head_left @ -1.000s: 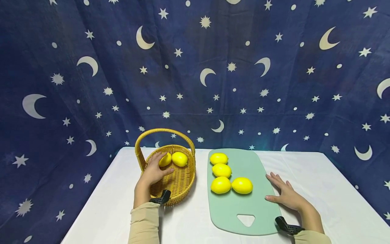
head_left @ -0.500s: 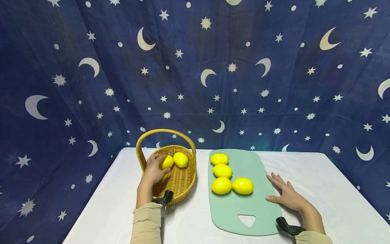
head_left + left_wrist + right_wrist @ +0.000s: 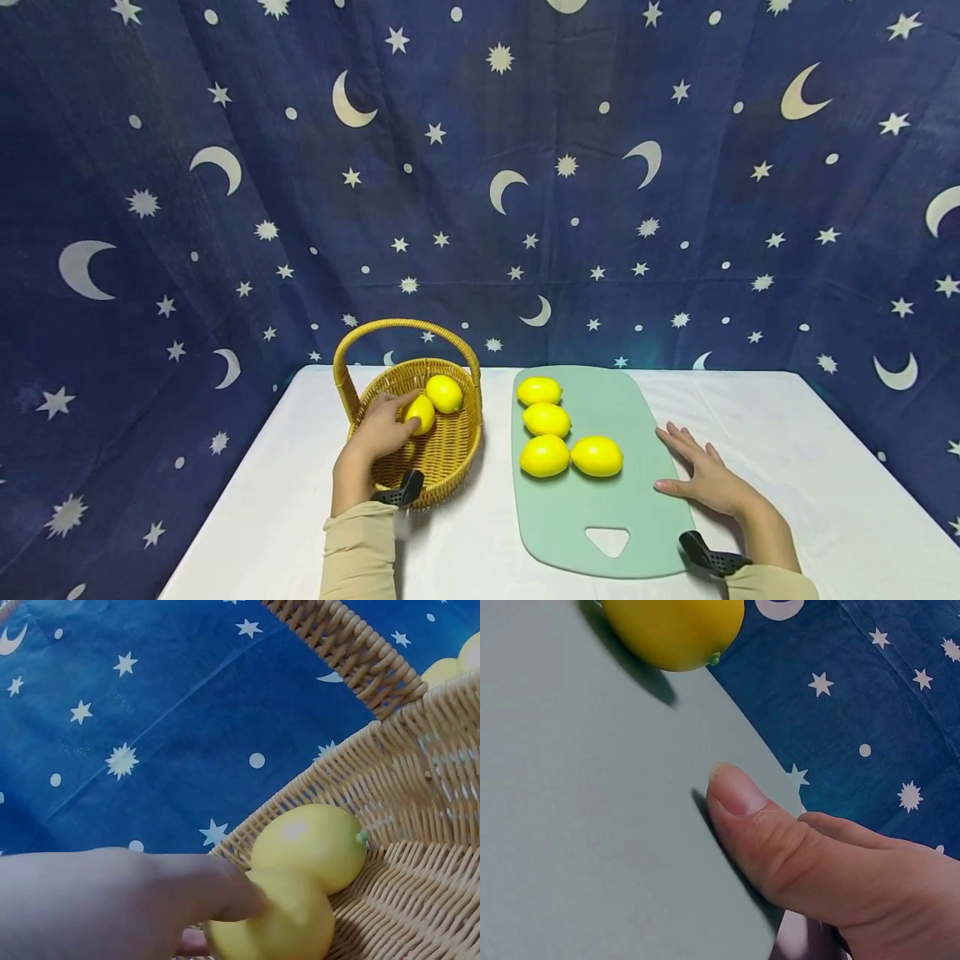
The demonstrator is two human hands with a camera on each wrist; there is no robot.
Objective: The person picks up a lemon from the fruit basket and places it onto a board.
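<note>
Inside the yellow wicker basket, my left hand grips a yellow lemon between thumb and fingers; part of that lemon is hidden behind them. In the left wrist view it sits against a second lemon at the basket's far side. My right hand lies with spread fingers at the right edge of a pale green cutting board. The right wrist view has its thumb over the board's surface, with nothing held.
Several lemons are on the board: a column along its left side, ending in a front lemon with another lemon beside it. The basket's tall handle arches over it. A star-patterned curtain hangs behind the white table.
My left hand has closed its grip on the lemon and shifted it a little right and nearer within the basket, turning it. The right hand stays at the board's edge.
</note>
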